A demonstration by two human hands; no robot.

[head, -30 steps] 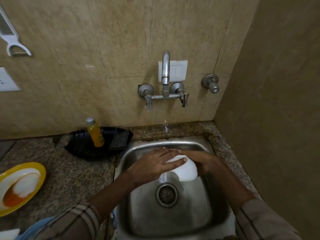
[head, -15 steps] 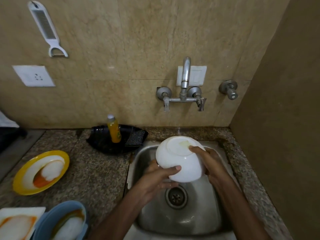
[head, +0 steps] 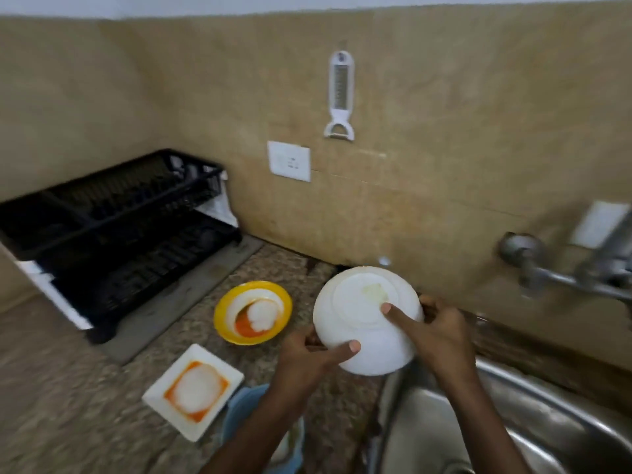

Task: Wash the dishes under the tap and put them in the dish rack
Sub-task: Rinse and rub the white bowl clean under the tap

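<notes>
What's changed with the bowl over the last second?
Both hands, left hand and right hand, lifted the white bowl out of the sink and carried it left over the counter, toward the dish rack. Both hands still grip it, base up. The yellow plate stays dirty.

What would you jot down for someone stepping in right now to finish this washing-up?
Left hand and right hand: both grip the round white bowl, held upside down above the speckled stone counter, beside the steel sink.
Black two-tier plastic dish rack: far left against the wall; I can make out no dishes in it, though the picture is blurred.
Done: judging by the hold, the white bowl looks rinsed and ready for racking.
Left: rack the bowl; then wash the yellow round plate, the white square plate (both orange-stained) and the blue bowl near the front edge.
</notes>
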